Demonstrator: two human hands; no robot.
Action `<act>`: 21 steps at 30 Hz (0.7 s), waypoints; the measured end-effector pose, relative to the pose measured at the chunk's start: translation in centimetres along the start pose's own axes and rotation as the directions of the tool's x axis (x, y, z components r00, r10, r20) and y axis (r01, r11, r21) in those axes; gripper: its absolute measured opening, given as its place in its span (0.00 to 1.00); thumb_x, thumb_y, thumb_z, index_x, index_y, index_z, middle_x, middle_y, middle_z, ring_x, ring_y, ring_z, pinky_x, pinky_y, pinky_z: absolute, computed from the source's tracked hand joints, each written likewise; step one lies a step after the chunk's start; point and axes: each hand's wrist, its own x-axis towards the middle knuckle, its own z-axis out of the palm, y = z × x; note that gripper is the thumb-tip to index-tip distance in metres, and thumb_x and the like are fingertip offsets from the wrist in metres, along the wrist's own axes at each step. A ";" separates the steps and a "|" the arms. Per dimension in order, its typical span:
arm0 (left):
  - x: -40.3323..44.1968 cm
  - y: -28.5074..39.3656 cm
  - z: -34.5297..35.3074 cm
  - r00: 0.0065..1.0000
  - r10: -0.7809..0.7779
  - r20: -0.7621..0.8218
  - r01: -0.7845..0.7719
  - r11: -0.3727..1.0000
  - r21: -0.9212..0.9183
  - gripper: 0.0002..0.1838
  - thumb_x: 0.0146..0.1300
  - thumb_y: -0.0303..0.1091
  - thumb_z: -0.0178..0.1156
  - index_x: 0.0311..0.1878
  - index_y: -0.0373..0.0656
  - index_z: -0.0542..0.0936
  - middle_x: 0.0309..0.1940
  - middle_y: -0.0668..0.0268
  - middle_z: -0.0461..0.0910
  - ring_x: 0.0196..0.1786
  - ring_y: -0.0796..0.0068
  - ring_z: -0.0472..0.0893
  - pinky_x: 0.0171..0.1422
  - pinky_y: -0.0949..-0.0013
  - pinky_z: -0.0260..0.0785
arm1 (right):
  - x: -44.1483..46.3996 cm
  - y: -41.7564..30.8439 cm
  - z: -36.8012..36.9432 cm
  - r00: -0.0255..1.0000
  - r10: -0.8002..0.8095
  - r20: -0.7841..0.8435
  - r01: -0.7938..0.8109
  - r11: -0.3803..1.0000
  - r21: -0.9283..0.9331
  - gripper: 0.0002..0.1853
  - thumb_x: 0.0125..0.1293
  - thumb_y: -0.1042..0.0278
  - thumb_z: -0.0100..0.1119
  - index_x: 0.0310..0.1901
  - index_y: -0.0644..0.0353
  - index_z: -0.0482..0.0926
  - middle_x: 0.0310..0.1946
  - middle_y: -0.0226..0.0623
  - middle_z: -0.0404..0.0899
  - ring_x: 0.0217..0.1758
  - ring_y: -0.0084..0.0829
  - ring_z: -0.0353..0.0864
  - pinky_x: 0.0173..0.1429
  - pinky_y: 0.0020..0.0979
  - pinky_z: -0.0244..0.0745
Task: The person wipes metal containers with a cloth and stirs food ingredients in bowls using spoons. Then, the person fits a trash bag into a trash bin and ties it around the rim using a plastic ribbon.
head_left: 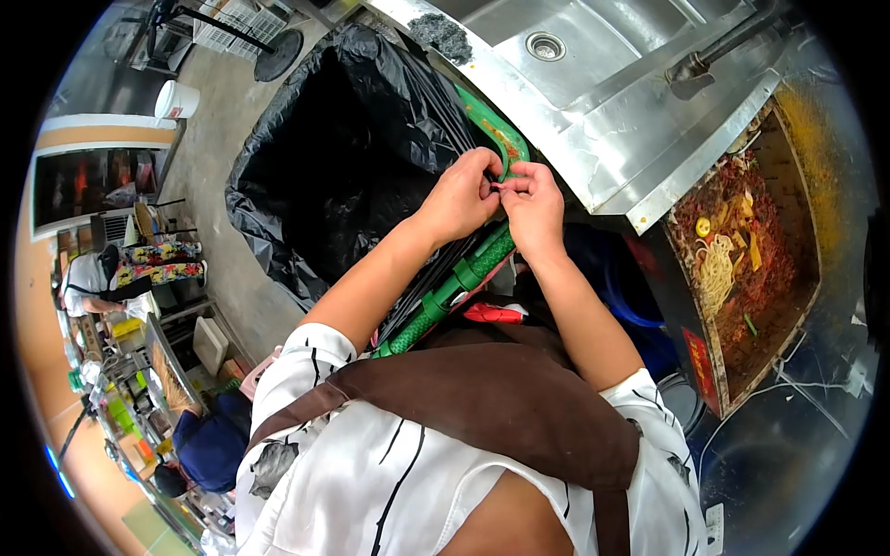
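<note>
Both hands meet at the green handle bar [487, 255] of a bin lined with a large black bag [250, 199], which hangs open. My left hand [461, 196] and my right hand [535, 206] are pinched together, fingertips nearly touching, at the bag's edge beside the bar's bend. What sits between the fingertips is too small to make out; a thin dark strand seems to run there. A red and white item [496, 313] lies below the bar, near the brown apron.
A steel sink [593, 83] with a drain and dark scrubber [441, 37] is at the top right. Right of it stands an open box [718, 371] of food waste. A white bucket [177, 100] is on the floor; two people are at the left.
</note>
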 end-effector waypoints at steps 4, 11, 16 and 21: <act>0.4 -0.2 -0.1 0.987 -0.085 0.134 0.082 0.996 0.031 0.16 0.48 0.21 0.60 0.41 0.37 0.71 0.31 0.61 0.77 0.30 0.73 0.76 0.36 0.72 0.70 | 0.2 1.2 0.1 0.996 -0.092 0.002 0.092 0.994 0.060 0.15 0.54 0.85 0.52 0.44 0.65 0.71 0.31 0.36 0.76 0.30 0.22 0.77 0.34 0.23 0.72; 0.8 -0.5 -0.2 0.981 -0.040 0.191 0.035 0.999 0.031 0.14 0.48 0.21 0.59 0.40 0.37 0.72 0.29 0.58 0.77 0.34 0.65 0.79 0.40 0.68 0.71 | -0.8 0.8 0.3 0.976 -0.217 -0.005 0.216 0.973 -0.086 0.13 0.54 0.84 0.52 0.43 0.65 0.70 0.33 0.40 0.76 0.31 0.29 0.77 0.37 0.27 0.73; 0.4 -0.4 -0.4 0.983 -0.069 0.169 0.064 0.997 0.035 0.13 0.48 0.22 0.59 0.39 0.37 0.71 0.27 0.58 0.76 0.33 0.65 0.78 0.40 0.68 0.71 | -0.6 -0.4 0.4 0.910 -0.410 -0.057 0.355 0.844 -0.401 0.13 0.54 0.80 0.55 0.43 0.65 0.70 0.33 0.44 0.77 0.34 0.43 0.78 0.40 0.35 0.74; 0.1 -0.6 -0.3 0.990 -0.035 0.136 0.033 0.999 0.012 0.14 0.48 0.21 0.59 0.39 0.38 0.70 0.29 0.60 0.74 0.31 0.67 0.76 0.38 0.69 0.70 | 0.4 -0.3 -0.3 0.986 -0.108 0.128 0.145 0.930 -0.337 0.15 0.53 0.79 0.56 0.44 0.66 0.69 0.30 0.42 0.78 0.34 0.41 0.79 0.40 0.35 0.74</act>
